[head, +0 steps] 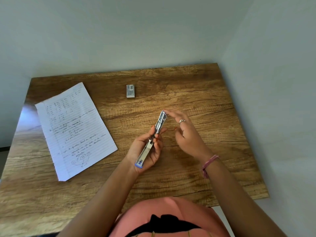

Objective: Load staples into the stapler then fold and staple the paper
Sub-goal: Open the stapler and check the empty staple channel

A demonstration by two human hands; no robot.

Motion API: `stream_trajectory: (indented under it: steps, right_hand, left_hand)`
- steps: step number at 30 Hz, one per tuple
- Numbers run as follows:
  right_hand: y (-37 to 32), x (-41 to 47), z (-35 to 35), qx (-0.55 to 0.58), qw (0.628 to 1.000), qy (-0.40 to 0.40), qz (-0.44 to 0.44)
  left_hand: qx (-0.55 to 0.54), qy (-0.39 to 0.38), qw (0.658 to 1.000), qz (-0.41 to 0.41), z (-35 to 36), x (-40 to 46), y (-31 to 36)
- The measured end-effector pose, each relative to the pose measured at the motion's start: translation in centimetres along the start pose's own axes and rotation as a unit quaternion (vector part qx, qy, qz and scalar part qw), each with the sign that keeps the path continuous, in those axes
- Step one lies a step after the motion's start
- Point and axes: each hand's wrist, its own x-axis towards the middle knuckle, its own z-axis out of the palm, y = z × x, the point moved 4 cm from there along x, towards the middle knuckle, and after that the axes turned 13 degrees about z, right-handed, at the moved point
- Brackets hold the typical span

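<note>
Stapler [152, 140], opened out, lies gripped in left hand [148, 152] fingers, pointing toward one o'clock; right hand [185, 132] fingers, spread, touch its tip.

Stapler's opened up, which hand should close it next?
Right, probably. The left hand grips the stapler by its base; the right hand is free, fingertips already at the raised far end.

A rectangular brown wood-grain table [188, 86] occupies the scene, its far edge against a plain pale grey-green wall [136, 31]. A second, similar wall [282, 82] stands right. Lighting is soft and even.
</note>
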Motion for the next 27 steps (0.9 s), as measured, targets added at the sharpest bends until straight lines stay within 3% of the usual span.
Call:
stream_trajectory:
  steps: [4,9,12,17,21,25,27]
  right_hand:
    - [-0.1,0.2,-0.2,0.046,0.999,0.017,0.01]
    - [1.3,0.9,0.5,0.177,0.977,0.014,0.117]
    - [2.4,1.3,1.9,0.2,0.964,-0.027,0.173]
    - [2.8,2.3,2.4,0.218,0.959,-0.014,0.181]
    - [3.1,3.2,2.6,0.207,0.963,-0.007,0.17]
    - [3.4,3.5,2.5,0.209,0.963,0.002,0.168]
    - [3.3,3.4,2.5,0.207,0.965,0.004,0.162]
  left_hand:
    - [0.005,0.01,1.0,0.002,-0.1,0.0,0.1]
    - [0.099,0.095,0.989,0.057,-0.2,0.1,0.7]
    - [0.246,0.138,0.951,0.13,-0.3,0.1,2.3]
    - [0.408,0.164,0.869,0.227,-0.2,0.5,5.3]
    - [0.568,0.143,0.758,0.287,-0.2,1.0,7.2]
    - [0.732,0.071,0.58,0.349,0.6,0.9,8.6]
    - [0.769,0.037,0.516,0.375,1.3,0.7,8.6]
